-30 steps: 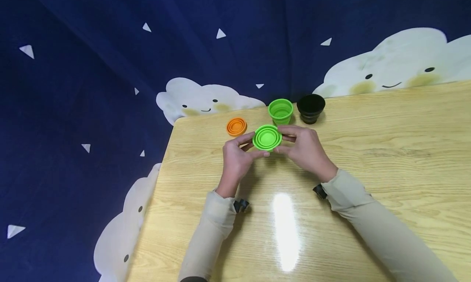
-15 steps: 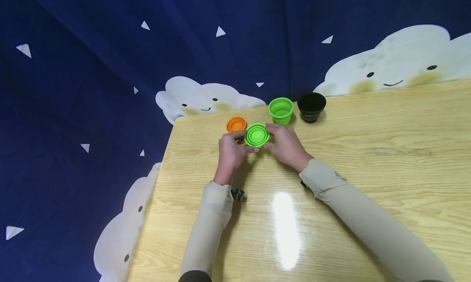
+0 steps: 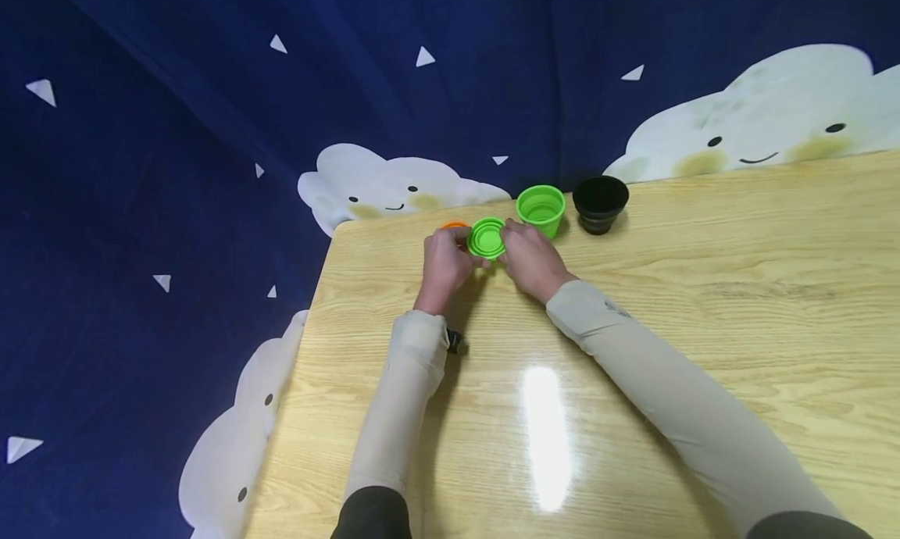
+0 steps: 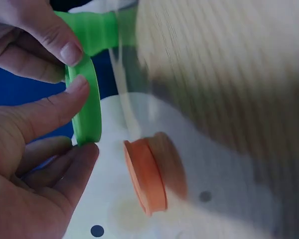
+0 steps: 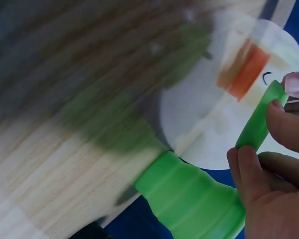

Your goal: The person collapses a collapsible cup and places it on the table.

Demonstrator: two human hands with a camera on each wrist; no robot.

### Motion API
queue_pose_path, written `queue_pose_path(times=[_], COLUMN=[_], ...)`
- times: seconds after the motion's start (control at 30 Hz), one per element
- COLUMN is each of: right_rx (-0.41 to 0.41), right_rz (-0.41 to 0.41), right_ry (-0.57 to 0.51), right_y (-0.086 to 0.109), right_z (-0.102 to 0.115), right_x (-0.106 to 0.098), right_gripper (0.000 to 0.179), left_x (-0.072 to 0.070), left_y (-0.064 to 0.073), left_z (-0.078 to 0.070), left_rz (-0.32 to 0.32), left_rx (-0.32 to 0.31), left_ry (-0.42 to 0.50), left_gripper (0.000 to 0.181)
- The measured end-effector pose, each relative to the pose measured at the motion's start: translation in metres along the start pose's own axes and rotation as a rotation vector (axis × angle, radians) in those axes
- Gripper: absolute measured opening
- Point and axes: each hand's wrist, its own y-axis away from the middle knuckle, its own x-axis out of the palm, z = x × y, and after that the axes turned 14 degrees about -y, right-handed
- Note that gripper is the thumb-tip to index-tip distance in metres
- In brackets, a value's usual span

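A light-green folding cup, pressed flat into rings, is held above the table between both hands. My left hand pinches its left rim with thumb and fingers, as the left wrist view also shows. On the opposite side, my right hand grips the rim the same way. A flattened orange folding cup rests on the table just beyond my left hand, mostly hidden by it in the head view. Behind my right hand stands an expanded green folding cup, with its lower part partly covered.
To the right of the standing green cup is an expanded black folding cup, close to the table's back edge. The wooden table meets a dark-blue curtain with white clouds at the back and left.
Both hands have carried the flat green cup left and away from me, toward the back of the table. The left hand now covers most of the orange cup. The standing cups stay put.
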Motion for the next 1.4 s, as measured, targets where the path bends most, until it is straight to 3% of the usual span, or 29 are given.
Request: queue_pose_path(times=[0.3, 0.47, 0.7, 0.9, 1.17, 1.4], right_rx=[0.027, 0.085, 0.175, 0.181, 0.193, 0.203], right_rz=[0.01, 0.022, 0.046, 0.046, 0.046, 0.043], right_ry=[0.158, 0.227, 0.205, 0.199, 0.215, 0.225], right_y=[-0.01, -0.013, -0.017, -0.018, -0.02, -0.02], right_z=[-0.007, -0.007, -0.008, -0.01, -0.007, -0.007], right_x=[0.011, 0.021, 0.027, 0.029, 0.029, 0.031], right_gripper=[0.022, 0.018, 0.022, 0.024, 0.025, 0.026], left_x=[0.006, 0.011, 0.016, 0.019, 0.018, 0.018], left_y=[-0.024, -0.032, -0.041, -0.047, -0.05, -0.052], left_z=[0.006, 0.008, 0.011, 0.013, 0.014, 0.014], left_rz=[0.079, 0.124, 0.183, 0.217, 0.24, 0.293], left_rx=[0.109, 0.144, 0.192, 0.22, 0.241, 0.235], left_ry=[-0.097, -0.111, -0.179, -0.235, -0.24, -0.289], left_gripper=[0.041, 0.052, 0.055, 0.046, 0.044, 0.037])
